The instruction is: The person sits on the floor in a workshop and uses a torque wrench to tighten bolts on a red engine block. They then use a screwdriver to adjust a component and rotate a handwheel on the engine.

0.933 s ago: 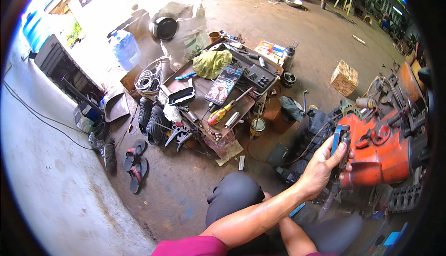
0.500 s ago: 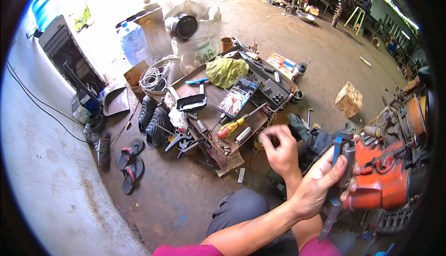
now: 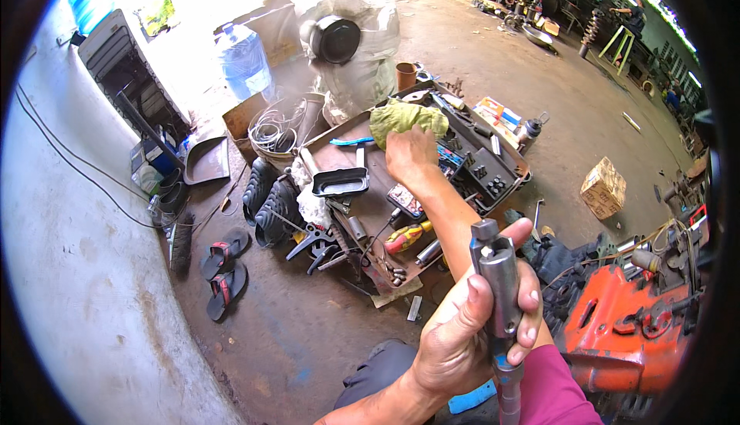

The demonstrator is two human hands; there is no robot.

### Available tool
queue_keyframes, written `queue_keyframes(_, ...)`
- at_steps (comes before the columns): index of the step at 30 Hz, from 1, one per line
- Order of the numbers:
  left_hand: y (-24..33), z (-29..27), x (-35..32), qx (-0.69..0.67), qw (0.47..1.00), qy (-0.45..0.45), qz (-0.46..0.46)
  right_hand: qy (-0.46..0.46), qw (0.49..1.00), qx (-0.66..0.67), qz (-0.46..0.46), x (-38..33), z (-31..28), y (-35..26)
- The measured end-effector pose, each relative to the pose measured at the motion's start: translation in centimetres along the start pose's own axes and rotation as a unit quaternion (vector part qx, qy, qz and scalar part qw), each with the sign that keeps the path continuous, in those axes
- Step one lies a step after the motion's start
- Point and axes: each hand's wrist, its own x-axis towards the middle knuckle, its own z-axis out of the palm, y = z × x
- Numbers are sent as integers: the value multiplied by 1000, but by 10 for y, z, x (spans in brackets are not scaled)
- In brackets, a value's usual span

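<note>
Nearest, the left hand [image 3: 451, 336] is closed around a steel tool [image 3: 502, 294], thumb on one side and fingers on the other; the tool's long axis runs nearly upright in view, its squared head at the top and a blue-marked shaft below the palm. Just behind that head, the right forearm [image 3: 447, 205] reaches away and slightly left, over the right part of the metal tray [image 3: 378, 174] and past a yellow-and-red screwdriver [image 3: 407, 238]. At its end the right hand [image 3: 412, 154] touches the near side of a crumpled yellow-green cloth [image 3: 402, 117]; its fingertips are hidden, so I cannot tell whether they are closed on it. The cloth lies on the tray's far part, well ahead and a little left of the left hand, wider across than deep; the right hand is clearly the nearer. Beyond stands a round black pan [image 3: 337, 40].
</note>
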Motion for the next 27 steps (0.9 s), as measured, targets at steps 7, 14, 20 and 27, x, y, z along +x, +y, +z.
queue_keyframes(7, -2, -3, 3, -5, 1000, -1, -8, -18, 999, 3, 30, 9, 5, -13)
queue_keyframes(14, -5, -3, 2, -20, 1000, -6, -8, -42, 998, 24, 41, 11, 10, -11)
queue_keyframes(20, -7, -5, 4, -25, 1000, -6, -11, 11, 998, 68, -13, 17, 22, -13)
queue_keyframes(27, -10, 2, 7, 0, 1000, 5, 11, 77, 763, 641, 26, -5, -17, 19)
